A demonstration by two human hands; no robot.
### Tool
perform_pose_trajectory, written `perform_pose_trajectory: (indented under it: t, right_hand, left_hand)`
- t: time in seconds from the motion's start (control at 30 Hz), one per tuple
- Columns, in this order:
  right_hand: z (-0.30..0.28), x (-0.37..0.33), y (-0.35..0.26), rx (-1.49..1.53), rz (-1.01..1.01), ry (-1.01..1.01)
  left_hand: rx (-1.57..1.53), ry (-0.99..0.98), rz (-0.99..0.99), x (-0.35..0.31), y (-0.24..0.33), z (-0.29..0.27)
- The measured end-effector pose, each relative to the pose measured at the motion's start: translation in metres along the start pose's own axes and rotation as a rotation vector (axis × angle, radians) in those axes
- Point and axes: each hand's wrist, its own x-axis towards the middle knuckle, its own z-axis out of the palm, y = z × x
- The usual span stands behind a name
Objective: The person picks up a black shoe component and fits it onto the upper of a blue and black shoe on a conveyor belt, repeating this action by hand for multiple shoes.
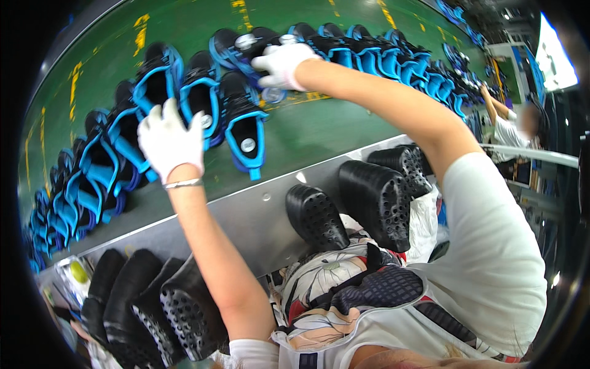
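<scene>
Black and blue sneakers stand in a long row on a green conveyor belt [326, 126]. My left hand [171, 140], in a white glove, has its fingers apart at the heel of a sneaker [157, 80]; its thumb is beside the neighbouring sneaker [200, 92]. Nearer to me, another sneaker [241, 126] points its heel toward my body. My right hand [286, 65], also gloved in white, reaches across to the far side, fingers apart over a pair of sneakers [228, 50]. Part of that pair is hidden beneath the hand.
A metal ledge [246, 212] runs along the belt's near side. Black perforated shoe lasts [375, 200] stand on it before me, with several more lasts [187, 307] at lower left. Farther right, a co-worker [513, 126] reaches toward the sneakers.
</scene>
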Motion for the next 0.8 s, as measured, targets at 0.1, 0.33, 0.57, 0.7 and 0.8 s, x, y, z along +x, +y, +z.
perform_pose_trajectory:
  t: [0.1, 0.33, 0.57, 0.7, 0.8]
  right_hand:
    - [-0.002, 0.011, -0.014, 0.092, 0.019, -0.114]
    - [0.023, 0.018, -0.001, 0.140, 0.086, -0.145]
    - [0.039, 0.004, 0.027, 0.082, 0.122, -0.132]
    - [0.041, -0.004, 0.043, 0.057, 0.139, -0.125]
    - [0.039, -0.014, 0.059, 0.035, 0.185, -0.127]
  left_hand:
    - [0.122, -0.089, -0.053, 0.016, -0.004, 0.007]
    - [0.333, -0.393, -0.134, 0.044, 0.010, 0.015]
    - [0.243, -0.357, -0.155, 0.016, 0.043, 0.022]
    - [0.273, -0.280, -0.181, 0.008, 0.035, 0.030]
    - [0.199, -0.270, -0.188, -0.014, 0.010, 0.026]
